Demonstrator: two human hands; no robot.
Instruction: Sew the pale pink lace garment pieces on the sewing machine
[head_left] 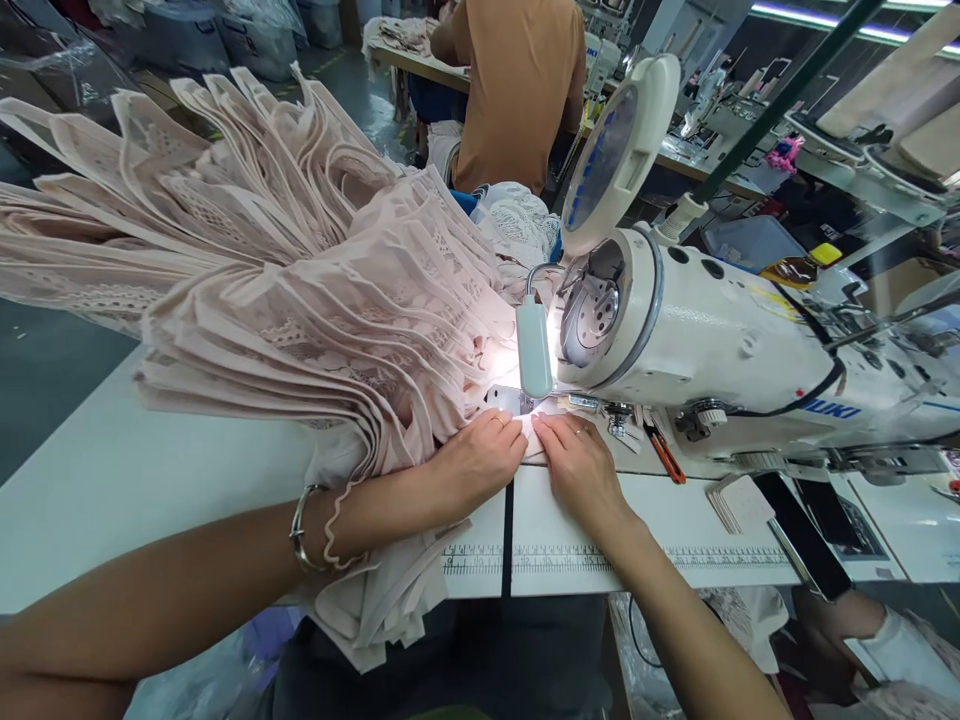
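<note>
My left hand (486, 452) and my right hand (579, 462) are side by side just in front of the needle area of a white sewing machine (742, 330). Between their fingertips is a small piece of pale pink fabric (531, 440), which both hands pinch at the machine's metal plate. A large layered stack of pale pink lace garments (322, 310) lies to the left, spilling past my left forearm and over the table's front edge. A lamp (533, 345) lights the needle area brightly; the needle itself is hidden.
An orange-handled cutter (666, 455) lies beneath the machine arm. Right of it are a stack of pale cards (739, 502) and a phone (802, 535). A ruler strip (555, 560) runs along the table's front edge. Another person (517, 90) sits ahead, back turned.
</note>
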